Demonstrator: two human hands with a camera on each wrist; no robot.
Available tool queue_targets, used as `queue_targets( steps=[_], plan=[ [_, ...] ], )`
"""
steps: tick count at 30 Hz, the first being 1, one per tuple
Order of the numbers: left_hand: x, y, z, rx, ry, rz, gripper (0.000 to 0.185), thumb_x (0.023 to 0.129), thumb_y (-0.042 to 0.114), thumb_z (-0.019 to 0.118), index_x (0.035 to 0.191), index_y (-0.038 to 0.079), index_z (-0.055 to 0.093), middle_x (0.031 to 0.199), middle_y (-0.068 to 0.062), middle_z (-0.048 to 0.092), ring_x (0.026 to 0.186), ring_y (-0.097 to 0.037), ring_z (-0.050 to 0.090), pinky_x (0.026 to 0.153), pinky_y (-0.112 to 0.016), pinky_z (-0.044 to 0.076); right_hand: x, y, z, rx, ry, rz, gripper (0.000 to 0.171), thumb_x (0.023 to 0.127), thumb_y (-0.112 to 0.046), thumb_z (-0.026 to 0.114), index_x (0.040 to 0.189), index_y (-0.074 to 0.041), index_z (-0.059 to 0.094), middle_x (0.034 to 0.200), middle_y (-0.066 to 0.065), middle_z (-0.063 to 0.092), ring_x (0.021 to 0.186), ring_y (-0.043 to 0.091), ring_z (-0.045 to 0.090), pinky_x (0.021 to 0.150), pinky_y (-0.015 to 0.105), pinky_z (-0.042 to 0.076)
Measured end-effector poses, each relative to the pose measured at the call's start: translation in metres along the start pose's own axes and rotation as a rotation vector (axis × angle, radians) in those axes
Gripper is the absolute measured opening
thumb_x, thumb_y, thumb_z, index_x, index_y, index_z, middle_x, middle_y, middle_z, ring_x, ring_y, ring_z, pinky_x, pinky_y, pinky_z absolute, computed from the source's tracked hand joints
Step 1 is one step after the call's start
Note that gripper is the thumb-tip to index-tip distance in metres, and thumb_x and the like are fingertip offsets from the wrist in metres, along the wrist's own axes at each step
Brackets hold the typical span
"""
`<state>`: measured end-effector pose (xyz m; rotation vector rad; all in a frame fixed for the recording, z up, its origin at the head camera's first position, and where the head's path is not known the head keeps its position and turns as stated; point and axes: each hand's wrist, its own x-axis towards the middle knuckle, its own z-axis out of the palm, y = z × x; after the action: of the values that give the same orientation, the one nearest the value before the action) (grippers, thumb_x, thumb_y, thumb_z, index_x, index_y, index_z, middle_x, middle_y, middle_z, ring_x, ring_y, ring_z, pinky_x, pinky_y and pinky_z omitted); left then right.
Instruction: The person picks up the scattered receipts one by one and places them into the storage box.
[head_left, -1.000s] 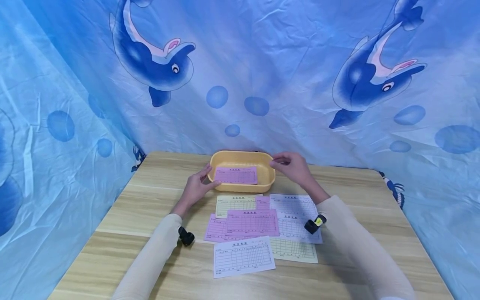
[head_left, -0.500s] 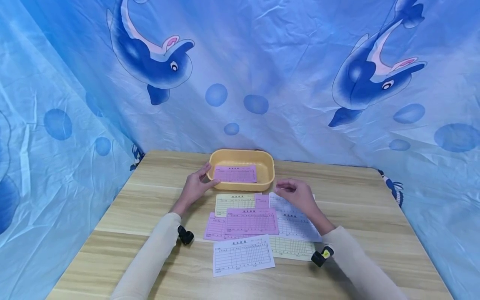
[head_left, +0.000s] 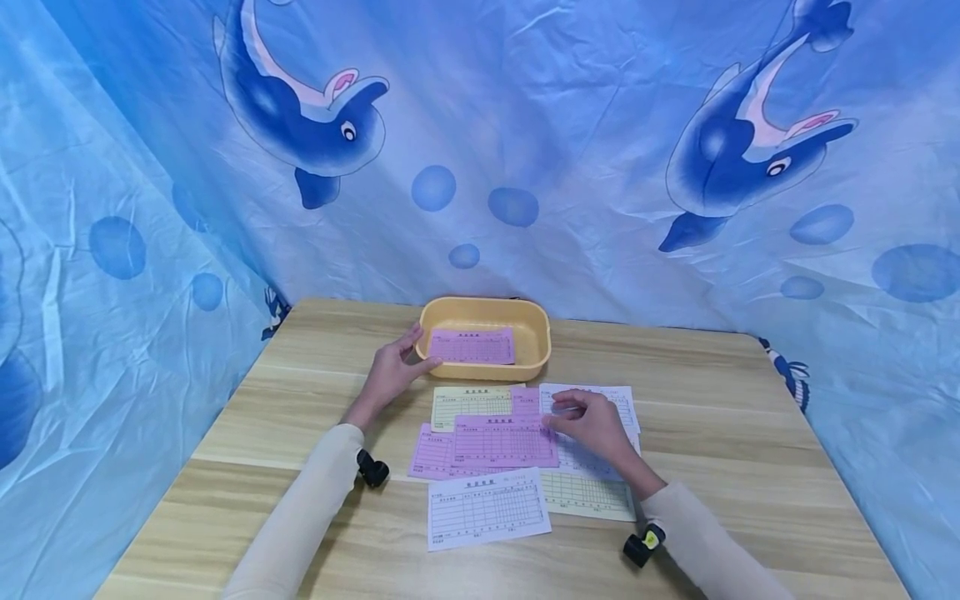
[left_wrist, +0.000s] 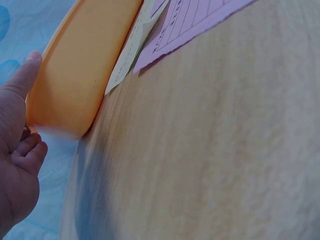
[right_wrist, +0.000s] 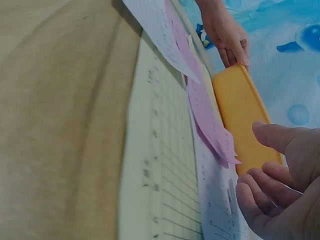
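At the back of the table stands a yellow-orange plastic tray (head_left: 534,367) with a pink printed slip (head_left: 472,348) lying in it. My left hand (head_left: 393,369) grips its left end, thumb at the front rim and fingers round the outer side. Over the spread slips hovers my right hand (head_left: 594,423), close to the right edge of the top pink slip (head_left: 504,442). Thumb and loosely bent fingers stand apart in the right wrist view, with nothing between them. Beneath that hand lie white slips (head_left: 618,404), partly hidden by it.
In front of the tray, yellow slips (head_left: 459,406) and another pink slip (head_left: 429,454) overlap the pile. A separate white slip (head_left: 487,510) lies nearest the front, partly over a yellow slip (head_left: 592,493). A blue dolphin-print curtain (head_left: 480,150) hangs behind the wooden table (head_left: 712,417).
My right hand has come from the tray's right end down and toward me, over the slips. The left hand stays at the tray's left end. The slips look unmoved.
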<state>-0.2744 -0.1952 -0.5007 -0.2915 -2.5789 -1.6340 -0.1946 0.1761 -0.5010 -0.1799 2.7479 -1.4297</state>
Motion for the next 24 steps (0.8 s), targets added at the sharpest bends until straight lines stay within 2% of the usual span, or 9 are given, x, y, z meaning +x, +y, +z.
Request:
queue_targets(
  steps=[5, 15, 24],
  plan=[
    [-0.001, -0.001, 0.0, -0.001, 0.0, -0.006, 0.09, 0.085, 0.041, 0.083, 0.153, 0.0, 0.04, 0.165, -0.007, 0.031, 0.15, -0.025, 0.035, 0.121, -0.036, 0.037, -0.003, 0.004, 0.005, -0.017, 0.004, -0.007, 0.04, 0.078, -0.026, 0.092, 0.111, -0.011, 0.076, 0.103, 0.0, 0.076, 0.084, 0.013, 0.071, 0.073, 0.024, 0.062],
    [0.001, -0.001, -0.001, -0.013, -0.003, 0.0, 0.089, 0.086, 0.039, 0.083, 0.153, 0.0, 0.041, 0.165, -0.009, 0.031, 0.151, -0.025, 0.033, 0.121, -0.036, 0.036, -0.003, 0.005, 0.01, -0.041, 0.008, 0.019, 0.037, 0.075, -0.023, 0.093, 0.106, -0.012, 0.076, 0.093, -0.002, 0.076, 0.079, 0.012, 0.069, 0.071, 0.026, 0.061],
    [0.001, 0.0, -0.001, -0.024, -0.005, 0.002, 0.09, 0.085, 0.04, 0.084, 0.153, -0.002, 0.041, 0.165, -0.008, 0.031, 0.151, -0.025, 0.034, 0.121, -0.036, 0.036, -0.004, 0.002, 0.016, -0.094, 0.009, 0.04, 0.035, 0.074, -0.019, 0.093, 0.103, -0.012, 0.076, 0.087, -0.004, 0.072, 0.074, 0.012, 0.063, 0.064, 0.025, 0.054]
  ],
)
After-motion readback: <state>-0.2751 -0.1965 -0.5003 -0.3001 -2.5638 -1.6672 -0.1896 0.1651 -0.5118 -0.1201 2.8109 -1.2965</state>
